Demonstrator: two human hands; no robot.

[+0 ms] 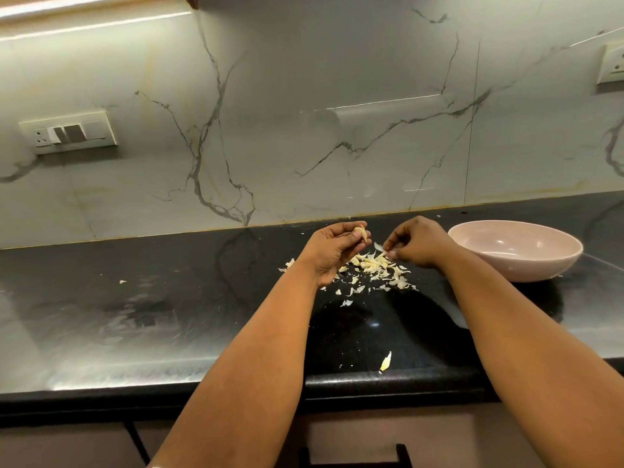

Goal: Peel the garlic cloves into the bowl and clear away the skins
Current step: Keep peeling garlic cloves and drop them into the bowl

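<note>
Fingers of left hand (332, 251) curled round a garlic clove (360, 233), right hand (417, 243) pinching a skin strip (379, 246) – both above the skin pile (374, 268), pink bowl (516, 251) just right of it.

Countertop (135, 298): a polished black stone surface is running the full width of the view — its sheen is mirroring the wall above.
Backsplash (304, 113): pale marble with dark grey veins is rising behind the counter and catching streaks of light.
Left switch plate (69, 132): a white panel with a socket and rocker switches is sitting on the marble at the left.
Right socket plate (611, 64): a second white plate is showing at the right edge, partly cut off.
Cabinet fronts (439, 434): brown panels are showing below the counter's front edge — a dark handle (401, 454) is jutting up at the bottom.
</note>
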